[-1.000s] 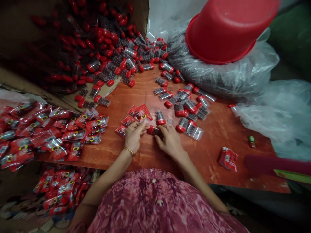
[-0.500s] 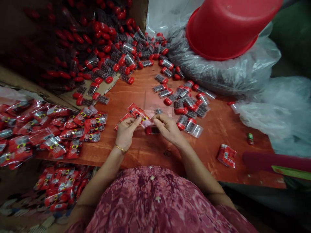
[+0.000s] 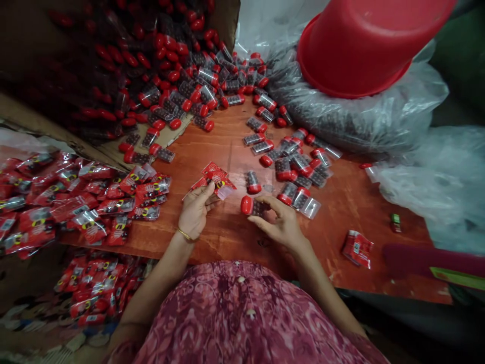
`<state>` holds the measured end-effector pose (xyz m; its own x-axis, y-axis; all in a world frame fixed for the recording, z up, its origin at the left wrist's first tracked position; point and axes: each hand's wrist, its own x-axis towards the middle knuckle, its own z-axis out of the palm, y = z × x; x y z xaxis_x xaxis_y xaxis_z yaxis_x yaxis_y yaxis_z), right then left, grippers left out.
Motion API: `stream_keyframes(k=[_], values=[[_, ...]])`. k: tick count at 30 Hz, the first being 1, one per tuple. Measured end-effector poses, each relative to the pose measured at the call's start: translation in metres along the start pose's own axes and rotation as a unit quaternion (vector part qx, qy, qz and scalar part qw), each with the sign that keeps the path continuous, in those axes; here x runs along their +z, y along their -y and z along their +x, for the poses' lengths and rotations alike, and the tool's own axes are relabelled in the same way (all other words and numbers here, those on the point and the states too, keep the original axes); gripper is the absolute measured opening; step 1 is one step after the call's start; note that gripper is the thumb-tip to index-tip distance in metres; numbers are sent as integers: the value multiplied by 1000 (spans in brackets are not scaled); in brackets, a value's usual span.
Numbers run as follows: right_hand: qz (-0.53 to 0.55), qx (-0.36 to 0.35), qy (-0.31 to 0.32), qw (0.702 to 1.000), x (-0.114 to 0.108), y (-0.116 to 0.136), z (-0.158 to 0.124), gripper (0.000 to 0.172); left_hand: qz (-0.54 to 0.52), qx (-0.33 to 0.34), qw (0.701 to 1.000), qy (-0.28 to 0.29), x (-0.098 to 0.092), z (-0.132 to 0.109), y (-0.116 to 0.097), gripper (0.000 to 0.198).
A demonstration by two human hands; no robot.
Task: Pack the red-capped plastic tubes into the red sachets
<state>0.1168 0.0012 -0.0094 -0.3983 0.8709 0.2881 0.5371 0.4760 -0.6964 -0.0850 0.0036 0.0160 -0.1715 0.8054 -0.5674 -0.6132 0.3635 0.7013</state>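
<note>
My left hand (image 3: 195, 211) pinches red printed packets (image 3: 215, 177) with clear plastic at the lower end, above the red-brown table (image 3: 212, 242). To its right, my right hand (image 3: 282, 222) has its thumb and fingers round a small clear container with a red cap (image 3: 247, 206); dark contents show through its side. The cap points toward my left hand. Just beyond it a similar container (image 3: 252, 182) rests on the table. More capped containers (image 3: 284, 169) lie in a cluster to the right of that one.
A cardboard box (image 3: 64, 134) at the upper left spills many capped containers. Filled red packets (image 3: 87, 202) are heaped at the left. A red bucket (image 3: 364, 50) stands on a plastic sack (image 3: 341, 121) at the back right. One red packet (image 3: 358, 248) lies at the right.
My right hand has left the packets and moved slightly right; it now holds a red-capped container. My left hand still holds the packets. The view has shifted a little.
</note>
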Motion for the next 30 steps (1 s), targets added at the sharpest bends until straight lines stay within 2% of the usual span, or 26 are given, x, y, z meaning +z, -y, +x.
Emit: stream_keyframes(k=[6, 10, 13, 17, 21, 27, 30], values=[[8, -65, -4, 998, -13, 23, 5, 34, 71, 47, 996, 26, 6, -8, 7, 39], [-4, -82, -20, 996, -10, 25, 5, 34, 115, 108, 987, 26, 5, -9, 9, 38], [-18, -88, -33, 995, -8, 24, 3, 35, 130, 117, 984, 28, 3, -9, 8, 38], [-20, -80, -40, 996, -6, 24, 3, 33, 138, 99, 984, 45, 2, -9, 8, 38], [-4, -46, -52, 998, -1, 25, 5, 34, 150, 110, 981, 50, 0, -9, 13, 36], [13, -24, -76, 997, 10, 28, 7, 31, 99, 101, 986, 90, 4, -7, 23, 32], [5, -13, -101, 995, 16, 30, 10, 28, 71, 107, 989, 69, 8, -6, 31, 34]])
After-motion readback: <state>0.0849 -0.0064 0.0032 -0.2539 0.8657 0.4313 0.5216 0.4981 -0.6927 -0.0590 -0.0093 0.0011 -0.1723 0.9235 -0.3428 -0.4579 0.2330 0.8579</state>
